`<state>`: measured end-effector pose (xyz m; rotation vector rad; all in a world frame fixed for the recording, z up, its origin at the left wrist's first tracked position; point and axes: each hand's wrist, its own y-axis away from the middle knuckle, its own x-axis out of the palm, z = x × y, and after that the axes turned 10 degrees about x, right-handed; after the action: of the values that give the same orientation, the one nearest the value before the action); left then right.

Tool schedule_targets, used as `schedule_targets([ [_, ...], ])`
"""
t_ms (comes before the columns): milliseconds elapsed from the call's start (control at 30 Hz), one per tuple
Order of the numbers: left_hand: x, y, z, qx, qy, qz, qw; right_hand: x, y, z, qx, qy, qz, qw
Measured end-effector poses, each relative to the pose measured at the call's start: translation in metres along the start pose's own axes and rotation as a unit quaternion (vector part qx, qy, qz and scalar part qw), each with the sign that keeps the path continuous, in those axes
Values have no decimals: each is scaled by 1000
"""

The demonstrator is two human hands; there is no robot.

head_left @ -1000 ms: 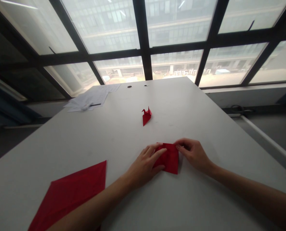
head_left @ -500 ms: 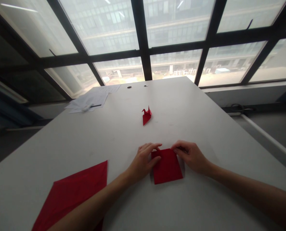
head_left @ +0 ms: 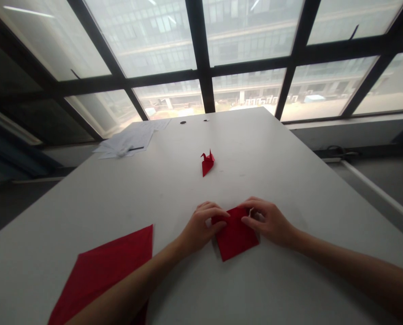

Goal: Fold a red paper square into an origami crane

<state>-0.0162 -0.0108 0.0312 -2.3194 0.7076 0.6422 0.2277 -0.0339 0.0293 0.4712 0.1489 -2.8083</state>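
A folded square of red paper (head_left: 238, 237) lies between my hands on the white table. My left hand (head_left: 203, 225) grips its upper left corner, thumb on top and fingers curled over the edge. At the upper right edge, my right hand (head_left: 267, 221) holds the paper with thumb and fingers bent round it; a gap shows between thumb and forefinger. Farther up the table stands a red origami crane (head_left: 208, 163). Left of my hands is a larger sheet of red paper (head_left: 113, 257), partly covered by my left forearm.
White papers (head_left: 125, 140) with a dark pen (head_left: 136, 148) on them lie at the table's far left. Two small holes sit near the far edge of the table (head_left: 255, 135). Dark-framed windows (head_left: 204, 67) rise beyond it.
The folded red square has turned slightly counterclockwise. My right thumb has come onto its top face, and my left fingers have curled down over the upper left part.
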Motion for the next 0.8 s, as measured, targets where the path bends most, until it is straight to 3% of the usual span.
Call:
schedule_targets([
  [267, 0, 0, 0, -31, -7, -60, 998, 2, 1, -4, -10, 75, -1, 997],
  [800, 4, -1, 3, -46, -26, -113, 992, 4, 0, -11, -27, 46, -48, 997],
])
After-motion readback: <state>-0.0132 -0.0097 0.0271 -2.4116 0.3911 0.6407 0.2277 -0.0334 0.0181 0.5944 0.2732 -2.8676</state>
